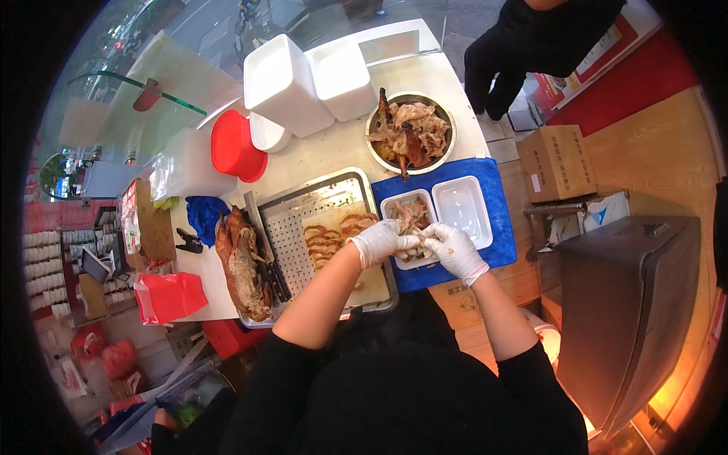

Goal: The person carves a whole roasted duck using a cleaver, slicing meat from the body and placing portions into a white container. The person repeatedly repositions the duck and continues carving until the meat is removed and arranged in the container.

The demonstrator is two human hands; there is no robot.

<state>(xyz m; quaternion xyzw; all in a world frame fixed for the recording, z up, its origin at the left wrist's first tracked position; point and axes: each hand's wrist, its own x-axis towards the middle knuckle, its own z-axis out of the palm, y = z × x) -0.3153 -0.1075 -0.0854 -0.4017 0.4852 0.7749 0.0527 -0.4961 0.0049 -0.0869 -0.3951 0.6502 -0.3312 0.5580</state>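
Note:
My left hand (384,243) and my right hand (453,248), both in thin whitish gloves, meet over a white plastic container (387,205). Their fingertips pinch a piece of shredded meat (413,232) between them. More meat (410,214) lies in that container. Beside it on a blue cloth (500,216) stands a second white container (462,210) with nothing visible in it. Sliced roast meat (323,244) lies on a pale board in a perforated metal tray (278,222) to the left. Behind the cloth, a round metal bowl (454,139) holds torn meat and bones.
A roast bird carcass (243,267) lies left of the tray beside a cleaver (257,222). Stacked white tubs (290,91) and a red lidded container (234,145) stand at the back. A blue crumpled cloth (207,219) is farther left. A person in dark clothes (529,42) stands beyond the counter.

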